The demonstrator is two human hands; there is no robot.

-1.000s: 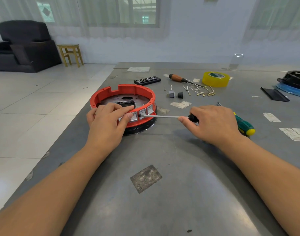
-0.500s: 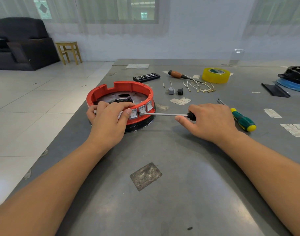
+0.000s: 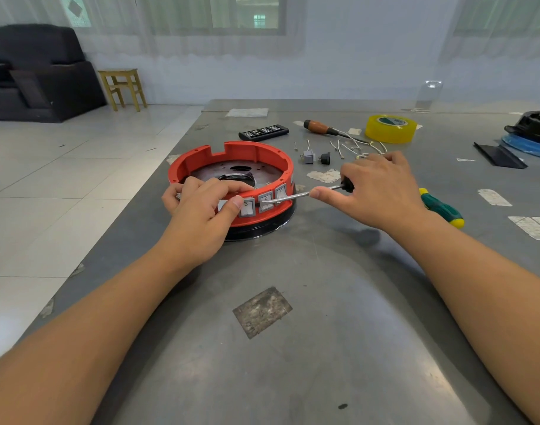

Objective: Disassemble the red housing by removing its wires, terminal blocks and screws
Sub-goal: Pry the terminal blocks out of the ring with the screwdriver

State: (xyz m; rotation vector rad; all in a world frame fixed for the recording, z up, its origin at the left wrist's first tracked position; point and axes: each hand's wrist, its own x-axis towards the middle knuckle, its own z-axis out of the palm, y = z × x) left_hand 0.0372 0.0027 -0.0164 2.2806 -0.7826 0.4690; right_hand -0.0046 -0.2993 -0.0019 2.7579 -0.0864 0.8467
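- Head view: the red housing (image 3: 232, 167) is sitting open side up on the table (image 3: 324, 348), left of centre.
- My left hand (image 3: 201, 216) is gripping its near rim, thumb pressing beside the grey switches (image 3: 264, 202).
- My right hand (image 3: 376, 191) is holding a screwdriver (image 3: 299, 196), fingers curled around the handle, shaft lying nearly level, tip pointing left at the switches.

Walls: pale, whitish-blue, plain.
Windows (image 3: 247, 13): along the far wall, behind sheer white curtains (image 3: 176, 29); daylight comes through.
Floor (image 3: 63, 179): large glossy white tiles, beyond the tabletop's left edge.
Armchair (image 3: 32, 72): black, far left by the wall.
Stool (image 3: 123, 87): small, yellowish wood, just beside the armchair.
Tabletop (image 3: 293, 363): grey metal, scuffed, softly reflecting light.
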